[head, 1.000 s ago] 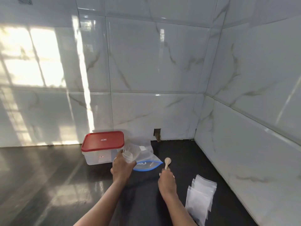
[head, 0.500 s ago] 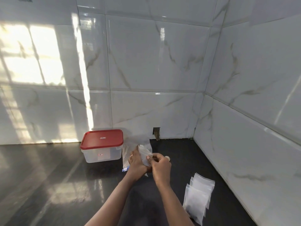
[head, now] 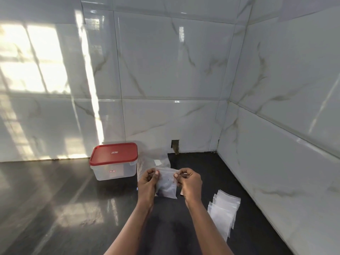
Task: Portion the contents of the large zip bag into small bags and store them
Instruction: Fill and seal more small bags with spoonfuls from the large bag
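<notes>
Both hands are holding a small zip bag [head: 166, 183] up by its top strip above the dark counter [head: 55, 199].
The left hand [head: 147, 183] is pinching the bag's top left corner between thumb and curled fingers, and the right hand [head: 189, 183] is pinching the top right corner likewise; dark contents are sitting in the bag's bottom. The large zip bag [head: 152, 161] is sitting behind the hands near the counter's back edge, just beside the red-lidded container [head: 114, 168]. A stack of small bags [head: 223, 210] is lying near the right edge.
</notes>
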A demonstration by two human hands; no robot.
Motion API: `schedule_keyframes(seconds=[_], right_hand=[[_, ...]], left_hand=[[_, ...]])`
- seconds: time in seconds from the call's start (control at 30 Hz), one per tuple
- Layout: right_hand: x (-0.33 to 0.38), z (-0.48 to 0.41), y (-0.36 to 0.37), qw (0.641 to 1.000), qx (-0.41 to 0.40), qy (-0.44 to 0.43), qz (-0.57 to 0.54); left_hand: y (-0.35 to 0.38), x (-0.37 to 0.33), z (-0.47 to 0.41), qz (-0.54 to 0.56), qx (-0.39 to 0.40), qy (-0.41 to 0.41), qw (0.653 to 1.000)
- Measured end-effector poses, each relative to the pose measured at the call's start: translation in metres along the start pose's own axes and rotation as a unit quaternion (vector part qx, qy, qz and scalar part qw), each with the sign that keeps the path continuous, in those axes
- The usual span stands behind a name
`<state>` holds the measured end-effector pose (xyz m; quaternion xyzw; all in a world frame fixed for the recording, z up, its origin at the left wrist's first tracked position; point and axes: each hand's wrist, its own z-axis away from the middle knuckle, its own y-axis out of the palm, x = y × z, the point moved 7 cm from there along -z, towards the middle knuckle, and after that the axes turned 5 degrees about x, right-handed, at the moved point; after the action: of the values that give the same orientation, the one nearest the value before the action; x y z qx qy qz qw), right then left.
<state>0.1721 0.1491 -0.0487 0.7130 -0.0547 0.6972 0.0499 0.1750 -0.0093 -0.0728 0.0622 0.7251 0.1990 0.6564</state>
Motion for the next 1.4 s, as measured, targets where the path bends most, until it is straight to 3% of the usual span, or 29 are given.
schedule_keyframes(seconds=[0.33,0.53,0.83,1.0,1.27,1.4], right_hand=[[-0.002,-0.002,0.004,0.999,-0.008,0.019,0.043],[0.002,-0.003,0.006,1.0,0.0,0.019,0.024],[0.007,0.0,0.016,0.999,0.04,0.001,0.012],[0.014,0.004,0.01,0.999,-0.004,-0.015,0.028],[0.012,0.011,0.02,0.999,0.049,-0.003,-0.024],[0.01,0.012,0.019,0.999,0.043,-0.003,0.004]], left_hand=[[0.0,-0.005,-0.003,-0.058,-0.034,0.011,0.998],[0.004,-0.01,-0.001,-0.065,0.025,0.039,0.997],[-0.002,-0.008,-0.008,-0.145,-0.031,0.028,0.989],[0.004,-0.011,0.0,-0.066,0.018,0.027,0.997],[0.006,-0.009,0.002,-0.089,0.029,0.025,0.995],[0.011,-0.01,0.008,-0.108,0.043,0.037,0.993]])
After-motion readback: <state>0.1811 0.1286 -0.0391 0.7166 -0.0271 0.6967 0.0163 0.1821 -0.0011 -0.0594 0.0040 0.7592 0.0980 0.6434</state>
